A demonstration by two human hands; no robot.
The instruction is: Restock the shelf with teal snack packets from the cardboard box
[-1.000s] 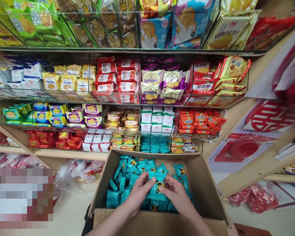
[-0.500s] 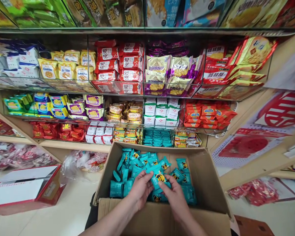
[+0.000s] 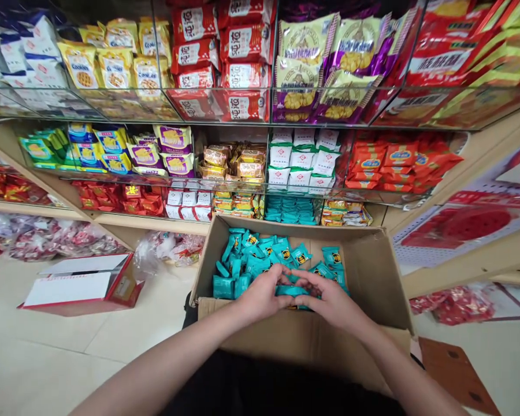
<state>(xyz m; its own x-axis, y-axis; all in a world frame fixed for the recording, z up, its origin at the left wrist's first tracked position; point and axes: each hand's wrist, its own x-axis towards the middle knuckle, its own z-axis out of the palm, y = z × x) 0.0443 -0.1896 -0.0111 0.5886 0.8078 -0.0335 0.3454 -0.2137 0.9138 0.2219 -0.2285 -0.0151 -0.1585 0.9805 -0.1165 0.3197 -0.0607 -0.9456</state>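
My left hand (image 3: 265,293) and my right hand (image 3: 333,299) meet fingertip to fingertip over the near side of an open cardboard box (image 3: 370,263). Between them they pinch a teal snack packet (image 3: 292,290), seen edge-on; more packets may be gripped with it, but the fingers cover that part. Many loose teal packets (image 3: 253,251) with a black and yellow round print fill the left and middle of the box. The right end shows bare cardboard wall.
Shelves behind the box hold wrapped snacks, among them teal packets (image 3: 291,209) in a low compartment, white packets (image 3: 303,159) and orange-red packets (image 3: 398,159). A red and white carton (image 3: 80,283) lies on the floor at left. A brown slab (image 3: 453,370) lies at right.
My view has tilted down and come closer to the shelves. The packet has turned from face-up to edge-on, and my fingertips have closed in from both ends.
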